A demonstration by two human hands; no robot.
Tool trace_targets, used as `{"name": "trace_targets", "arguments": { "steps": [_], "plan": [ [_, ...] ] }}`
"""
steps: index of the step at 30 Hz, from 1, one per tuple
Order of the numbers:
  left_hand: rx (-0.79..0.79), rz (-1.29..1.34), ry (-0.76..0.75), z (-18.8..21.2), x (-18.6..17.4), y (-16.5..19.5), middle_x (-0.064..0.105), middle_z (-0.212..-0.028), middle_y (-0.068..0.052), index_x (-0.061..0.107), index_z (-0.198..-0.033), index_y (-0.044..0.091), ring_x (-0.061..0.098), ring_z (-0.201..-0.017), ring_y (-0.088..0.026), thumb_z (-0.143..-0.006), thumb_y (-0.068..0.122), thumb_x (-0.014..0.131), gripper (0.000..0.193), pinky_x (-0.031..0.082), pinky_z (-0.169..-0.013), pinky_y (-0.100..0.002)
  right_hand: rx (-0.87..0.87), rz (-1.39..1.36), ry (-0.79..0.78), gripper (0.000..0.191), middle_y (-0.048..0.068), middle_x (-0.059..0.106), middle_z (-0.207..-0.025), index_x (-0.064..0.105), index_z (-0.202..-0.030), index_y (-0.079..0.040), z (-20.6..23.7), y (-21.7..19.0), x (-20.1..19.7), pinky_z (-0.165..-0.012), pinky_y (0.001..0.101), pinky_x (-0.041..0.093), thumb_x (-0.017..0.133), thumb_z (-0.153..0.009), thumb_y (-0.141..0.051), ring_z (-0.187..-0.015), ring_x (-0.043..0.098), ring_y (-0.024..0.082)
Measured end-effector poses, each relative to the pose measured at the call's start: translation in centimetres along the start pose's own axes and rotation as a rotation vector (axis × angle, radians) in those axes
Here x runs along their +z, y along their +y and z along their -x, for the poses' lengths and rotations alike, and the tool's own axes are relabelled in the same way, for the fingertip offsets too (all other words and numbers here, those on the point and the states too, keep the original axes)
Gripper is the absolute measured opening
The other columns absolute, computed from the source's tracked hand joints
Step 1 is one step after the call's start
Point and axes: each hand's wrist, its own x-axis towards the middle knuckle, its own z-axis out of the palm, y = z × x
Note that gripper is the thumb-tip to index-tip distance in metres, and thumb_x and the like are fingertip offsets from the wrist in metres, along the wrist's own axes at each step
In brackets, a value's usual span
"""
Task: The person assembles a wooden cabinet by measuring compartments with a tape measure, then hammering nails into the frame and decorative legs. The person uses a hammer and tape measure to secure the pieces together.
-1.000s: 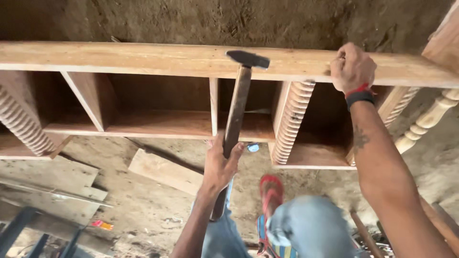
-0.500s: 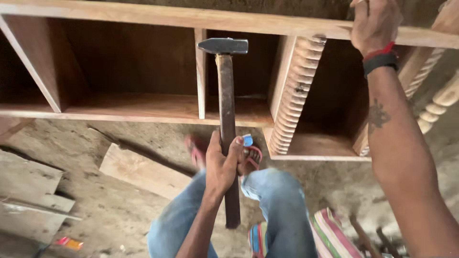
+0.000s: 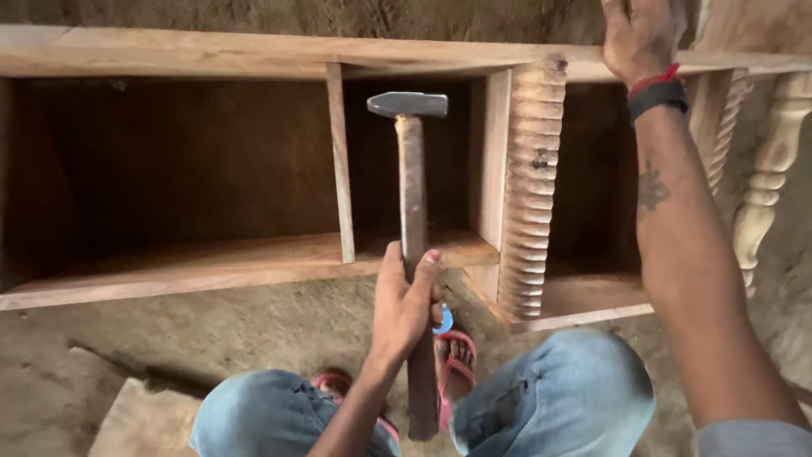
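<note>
Gripping the hammer (image 3: 412, 211) mid-handle, the left hand (image 3: 404, 309) holds its head up before the shelf (image 3: 254, 52). The right hand (image 3: 640, 34) clasps the shelf's top edge, apparently steadying it.

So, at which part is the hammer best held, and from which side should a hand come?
Probably the lower half of the wooden handle, from the near side. The hammer stands upright, metal head on top in front of the wooden cabinet, so the long straight shaft faces the person. The left hand already wraps it there; the right hand rests on the cabinet's top board.
</note>
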Motion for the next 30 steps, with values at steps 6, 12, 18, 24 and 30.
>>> {"name": "trace_targets", "arguments": {
  "steps": [6, 12, 18, 24, 30],
  "plan": [
    [-0.152, 0.351, -0.137, 1.6, 0.8, 1.3, 0.051, -0.064, -0.001, 0.045, -0.099, 0.011, 0.049, -0.044, -0.012, -0.1, 0.03, 0.061, 0.025, 0.043, -0.037, -0.029, 0.17, 0.473, -0.162, 0.014, 0.019, 0.067, -0.104, 0.071, -0.104, -0.008, -1.4, -4.3, -1.7, -0.082, 0.0547, 0.047, 0.062, -0.098, -0.017, -0.098, 0.061, 0.041],
    [-0.21, 0.646, -0.216, 3.6, 1.5, 1.2, 0.049, -0.062, -0.004, 0.043, -0.1, 0.014, 0.048, -0.043, -0.015, -0.101, 0.032, 0.058, 0.024, 0.042, -0.038, -0.031, -0.013, 0.406, 0.151, 0.03, 0.016, 0.06, -0.112, 0.073, -0.114, -0.012, -1.3, -11.9, -4.6, -0.073, 0.0434, 0.052, 0.067, -0.086, -0.003, -0.1, 0.062, 0.034],
    [-0.199, 0.779, -0.254, 4.2, 1.0, 0.8, 0.048, -0.063, -0.004, 0.039, -0.098, 0.016, 0.049, -0.045, -0.016, -0.102, 0.032, 0.059, 0.026, 0.042, -0.04, -0.031, 0.275, 0.071, 0.05, 0.018, 0.009, 0.06, -0.099, 0.08, -0.117, -0.018, 2.3, -15.1, -9.3, -0.085, 0.0404, 0.05, 0.078, -0.1, -0.014, -0.097, 0.061, 0.029],
    [-0.244, 0.822, -0.224, 4.0, 1.2, 1.1, 0.048, -0.064, -0.003, 0.038, -0.101, 0.018, 0.049, -0.047, -0.015, -0.101, 0.033, 0.059, 0.026, 0.042, -0.041, -0.03, 0.313, -0.141, -0.055, 0.018, 0.009, 0.07, -0.103, 0.078, -0.118, -0.01, 9.2, -18.7, -15.2, -0.09, 0.0352, 0.049, 0.073, -0.105, -0.021, -0.097, 0.061, 0.021],
    [-0.286, 0.898, -0.193, 5.9, 2.0, 1.8, 0.046, -0.063, -0.002, 0.041, -0.099, 0.019, 0.047, -0.047, -0.014, -0.1, 0.034, 0.059, 0.024, 0.041, -0.041, -0.03, 0.761, -0.782, 0.054, 0.032, 0.009, 0.073, -0.095, 0.073, -0.117, 0.003, 13.5, -19.9, -16.1, -0.06, 0.0219, 0.035, 0.065, -0.109, -0.027, -0.065, 0.044, 0.004]
  ]
}}
